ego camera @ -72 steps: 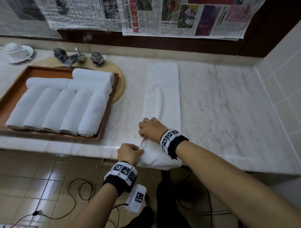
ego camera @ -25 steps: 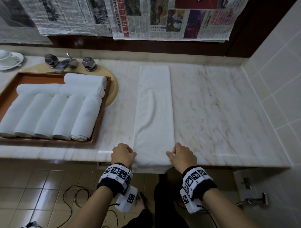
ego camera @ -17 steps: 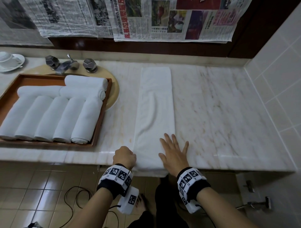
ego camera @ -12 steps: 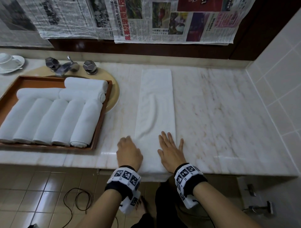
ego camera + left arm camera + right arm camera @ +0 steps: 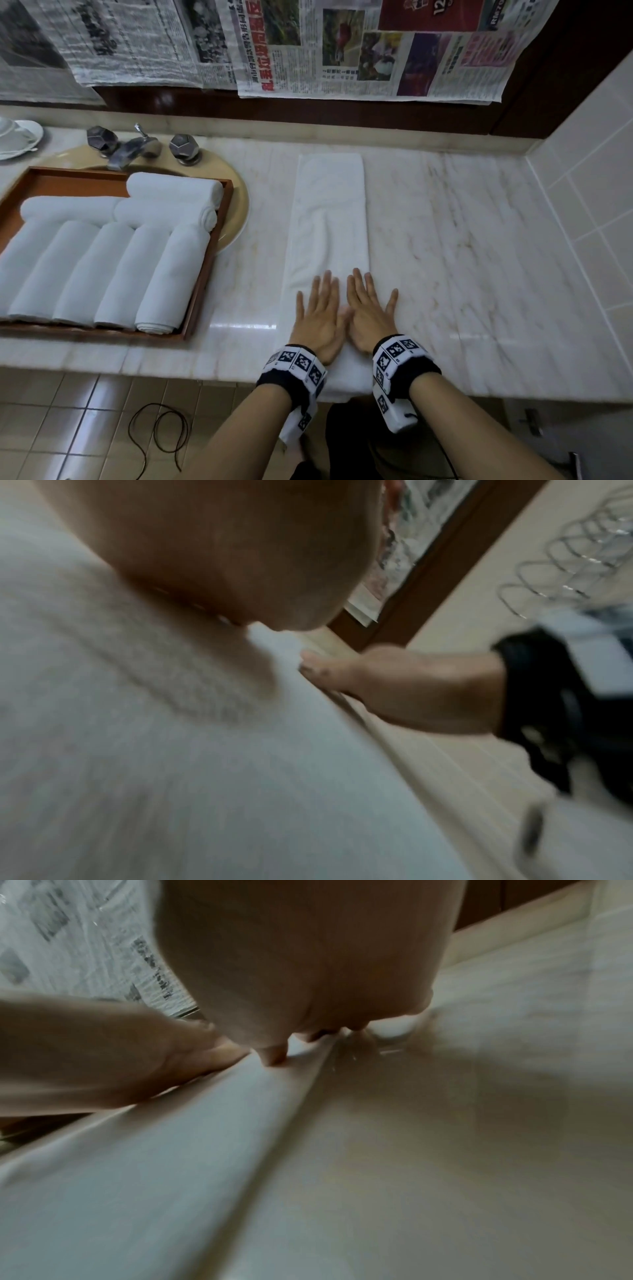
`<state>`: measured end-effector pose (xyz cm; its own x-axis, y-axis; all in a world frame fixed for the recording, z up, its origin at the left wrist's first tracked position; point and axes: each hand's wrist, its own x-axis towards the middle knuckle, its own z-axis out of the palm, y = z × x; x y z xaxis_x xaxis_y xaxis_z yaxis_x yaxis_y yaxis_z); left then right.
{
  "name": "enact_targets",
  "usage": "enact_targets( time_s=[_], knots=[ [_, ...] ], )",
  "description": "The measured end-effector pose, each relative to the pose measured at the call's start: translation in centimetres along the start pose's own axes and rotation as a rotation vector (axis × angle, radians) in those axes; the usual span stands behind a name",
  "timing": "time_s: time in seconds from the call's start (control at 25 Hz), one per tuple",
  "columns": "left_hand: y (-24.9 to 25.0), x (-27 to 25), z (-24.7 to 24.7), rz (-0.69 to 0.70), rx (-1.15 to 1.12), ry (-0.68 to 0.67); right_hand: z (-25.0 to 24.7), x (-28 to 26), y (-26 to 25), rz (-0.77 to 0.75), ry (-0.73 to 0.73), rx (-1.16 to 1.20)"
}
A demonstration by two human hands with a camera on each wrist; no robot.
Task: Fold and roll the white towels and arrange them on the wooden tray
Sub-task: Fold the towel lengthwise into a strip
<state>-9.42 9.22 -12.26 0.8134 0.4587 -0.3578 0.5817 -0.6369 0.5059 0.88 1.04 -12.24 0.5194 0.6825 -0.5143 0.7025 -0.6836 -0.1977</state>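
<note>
A long white towel (image 5: 329,219), folded into a narrow strip, lies lengthwise on the marble counter; its near end hangs over the front edge. My left hand (image 5: 318,311) and right hand (image 5: 368,310) lie flat side by side on the towel's near part, fingers straight and spread, palms pressing down. The wrist views show the towel (image 5: 171,750) (image 5: 154,1164) close up under each palm, blurred. At the left the wooden tray (image 5: 205,274) holds several rolled white towels (image 5: 102,267) in a row, with more rolls laid across behind them.
The tray sits over a beige sink (image 5: 236,212) with a metal tap (image 5: 130,150) behind it. A white cup and saucer (image 5: 17,137) stand far left. Newspapers hang on the back wall; a tiled wall (image 5: 589,205) bounds the right. Bare marble counter (image 5: 462,257) lies right of the towel.
Both hands let go of the towel's near corners, opened flat and slid forward onto the towel, coming together at its middle. The ridge in the towel looks flatter.
</note>
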Motion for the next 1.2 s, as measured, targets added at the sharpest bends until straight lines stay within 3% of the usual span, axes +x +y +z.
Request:
enact_targets(
  time_s=[0.04,0.08,0.2,0.24,0.28,0.4,0.48,0.6,0.64,0.68,0.8,0.84,0.88,1.0,1.04,1.08,1.12,1.2],
  knots=[
    [0.0,0.6,-0.1,0.034,-0.027,-0.032,-0.3,0.2,0.3,-0.008,-0.006,0.002],
    [-0.4,1.3,-0.3,-0.029,-0.047,-0.025,-0.4,0.4,0.8,-0.007,-0.005,0.004],
    [-1.3,2.6,-2.1,-0.540,-0.173,0.089,-0.9,0.5,2.5,-0.006,0.014,-0.025],
    [-0.7,3.1,-2.6,-0.567,-0.193,0.092,-1.2,0.9,2.6,-0.015,0.042,-0.002],
    [0.2,3.8,-2.8,-0.477,-0.187,0.087,-1.7,1.4,2.5,-0.024,0.088,0.042],
    [1.8,5.9,-2.2,-0.019,-0.129,-0.038,-3.3,3.6,2.3,-0.058,0.157,0.049],
    [0.5,7.0,-2.3,-0.072,-0.118,-0.002,-4.1,4.8,2.6,-0.092,0.132,-0.022],
    [-0.8,7.6,-3.7,-0.530,-0.210,0.128,-4.5,5.9,3.2,-0.089,0.168,-0.011],
    [-0.3,7.9,-4.0,-0.563,-0.215,0.141,-4.5,6.4,3.3,-0.093,0.212,0.002],
    [0.7,8.2,-4.1,-0.495,-0.210,0.160,-4.6,6.9,3.3,-0.105,0.271,0.017],
    [2.5,10.2,-3.2,-0.005,-0.145,0.049,-5.5,8.5,3.7,-0.140,0.416,0.093],
    [2.3,10.8,-3.2,0.042,-0.124,0.012,-5.9,9.0,3.9,-0.135,0.429,0.103],
    [1.5,11.4,-3.4,-0.002,-0.100,0.020,-6.2,9.5,4.1,-0.124,0.435,0.103],
    [-0.7,11.9,-4.8,-0.416,-0.118,0.135,-6.8,10.3,3.9,-0.092,0.441,0.099],
    [-0.7,12.1,-5.3,-0.487,-0.140,0.153,-7.1,10.7,3.7,-0.079,0.428,0.095],
    [-0.2,12.4,-5.6,-0.471,-0.141,0.162,-7.3,11.0,3.5,-0.067,0.400,0.077],
    [0.4,12.9,-5.7,-0.356,-0.122,0.154,-7.5,11.4,3.1,-0.055,0.367,0.051],
    [1.5,14.2,-5.4,-0.012,-0.081,0.045,-8.1,12.3,2.9,-0.028,0.314,0.005]
  ],
)
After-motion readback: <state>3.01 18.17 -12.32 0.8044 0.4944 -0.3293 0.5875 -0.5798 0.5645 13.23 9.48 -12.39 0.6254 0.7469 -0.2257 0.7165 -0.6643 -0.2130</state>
